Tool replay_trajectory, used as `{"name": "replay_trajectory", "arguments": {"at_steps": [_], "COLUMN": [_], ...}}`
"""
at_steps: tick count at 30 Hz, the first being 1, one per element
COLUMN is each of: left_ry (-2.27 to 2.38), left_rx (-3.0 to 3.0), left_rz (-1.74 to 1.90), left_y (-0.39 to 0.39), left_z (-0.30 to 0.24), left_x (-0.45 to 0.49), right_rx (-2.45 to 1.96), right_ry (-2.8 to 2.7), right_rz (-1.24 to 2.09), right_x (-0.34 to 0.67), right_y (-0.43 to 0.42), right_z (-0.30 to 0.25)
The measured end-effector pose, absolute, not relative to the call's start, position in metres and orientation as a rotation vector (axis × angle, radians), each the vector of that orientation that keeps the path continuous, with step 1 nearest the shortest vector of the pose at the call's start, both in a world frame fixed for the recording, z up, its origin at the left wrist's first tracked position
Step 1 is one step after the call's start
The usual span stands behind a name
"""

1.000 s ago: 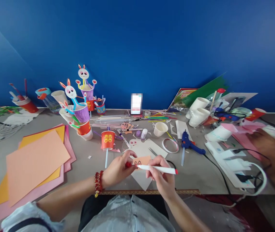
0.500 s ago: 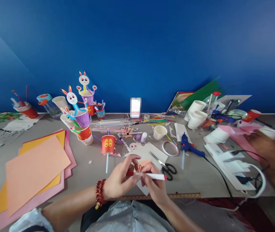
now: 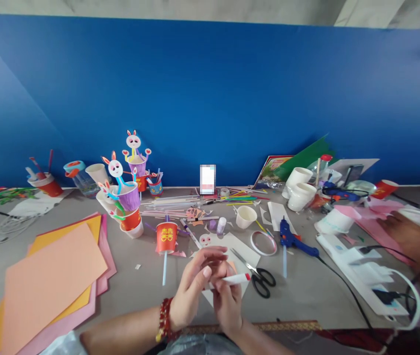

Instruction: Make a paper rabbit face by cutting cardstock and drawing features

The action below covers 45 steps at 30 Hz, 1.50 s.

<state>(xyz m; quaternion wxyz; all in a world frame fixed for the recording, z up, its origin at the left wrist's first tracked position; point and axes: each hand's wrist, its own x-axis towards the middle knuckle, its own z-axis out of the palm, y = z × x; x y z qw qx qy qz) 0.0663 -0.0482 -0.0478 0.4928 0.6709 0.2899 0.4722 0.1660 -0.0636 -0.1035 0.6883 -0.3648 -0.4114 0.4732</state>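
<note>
My right hand (image 3: 228, 308) is closed around a white marker (image 3: 236, 279), whose red end points right. My left hand (image 3: 191, 291), with a red bead bracelet at its wrist, is cupped against the right one. Its fingers curve over the right fingertips, and its thumb stands apart from them. Whatever lies between the two hands is hidden. Beneath them is white paper (image 3: 245, 246) with a small drawn rabbit face (image 3: 205, 240) at its upper left. Black-handled scissors (image 3: 262, 281) lie just right of the marker, blades toward the upper left.
A red paper cup (image 3: 166, 238) on a straw stands left of my hands. Rabbit cup figures (image 3: 128, 196) rise behind it. Coloured sheets (image 3: 52, 286) cover the left side. To the right are tape (image 3: 263, 243), a blue glue gun (image 3: 297, 241), a power strip (image 3: 361, 281) and another person's hand (image 3: 405, 231).
My hands have drawn closer together, the left fingers now curving over the right ones. The marker's red end has tilted upward. The view has tipped up, showing the top of the blue wall.
</note>
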Motion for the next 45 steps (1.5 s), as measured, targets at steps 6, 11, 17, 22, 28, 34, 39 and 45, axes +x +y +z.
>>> {"name": "replay_trajectory", "arguments": {"at_steps": [6,11,17,22,28,34,39,45], "left_ry": [0.900,1.231,1.687,1.598,1.331,1.157,1.250,1.259], "left_rx": [2.101,2.478,2.501,2.568,2.644,2.667,2.589,2.540], "left_rz": [0.854,0.647,0.488,0.390,0.356,0.181,0.209,0.297], "left_y": [-0.016,0.030,0.124,0.143,0.070,-0.019,-0.033,-0.031], "left_z": [-0.036,-0.031,-0.032,-0.045,-0.062,-0.090,-0.095,-0.099], "left_x": [0.044,0.032,0.038,0.060,0.059,0.056,0.062,0.064], "right_rx": [-0.936,-0.953,-1.334,-1.656,-1.804,-1.812,-1.875,-1.718], "right_ry": [-1.098,-1.184,-1.309,-1.716,-1.990,-2.130,-2.007,-1.512], "right_rz": [1.148,1.330,0.749,0.233,0.011,-0.064,0.131,0.774], "right_x": [0.195,0.223,0.301,0.345,0.346,0.345,0.353,0.360], "right_y": [-0.032,-0.013,-0.039,-0.077,-0.090,-0.082,-0.083,-0.096], "right_z": [-0.072,-0.067,-0.093,-0.118,-0.131,-0.127,-0.122,-0.118]}}
